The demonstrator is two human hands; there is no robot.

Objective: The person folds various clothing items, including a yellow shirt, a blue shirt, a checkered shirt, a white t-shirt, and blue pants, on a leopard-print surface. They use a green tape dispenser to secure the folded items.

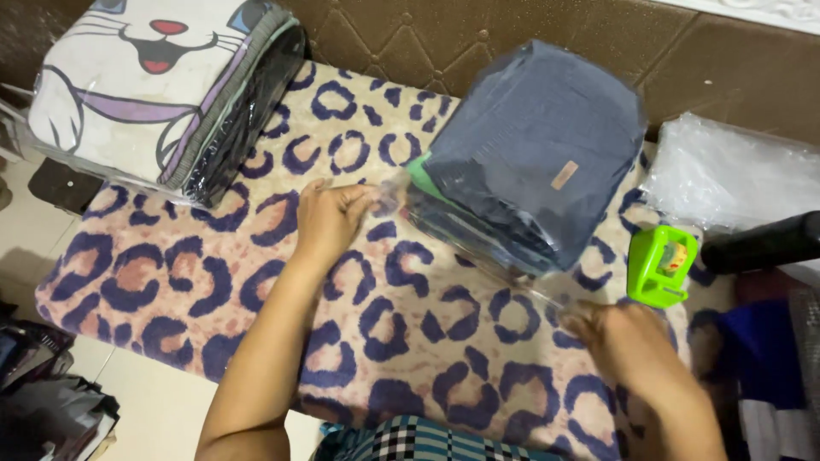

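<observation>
1. Pinching the clear plastic bag [478, 256] flap with my left hand [329, 218], fingers narrowed on its edge.
2. My right hand [628, 341] grips the near corner; it's blurry.
3. Folded dark-blue clothes [534, 145] sit inside, on the spotted bed cover [256, 290].
4. I'd keep the flap taut, probably avoids wrinkles.

right hand [628, 341]: motion-blurred, fingers indistinct; whether it grips the clear plastic bag's [504, 269] near edge cannot be told.
left hand [329, 213]: fingertips smeared where they meet the bag's corner.
folded dark blue clothes [534, 141]: lower layers hidden under the top piece; count unclear.
cat-print bundle [149, 81]: cut off by top and left edges.
green tape dispenser [659, 265]: details too small.
clutter, near left [43, 393]: dark, cropped, unidentifiable.
black object, right [760, 243]: runs off the edge.
</observation>
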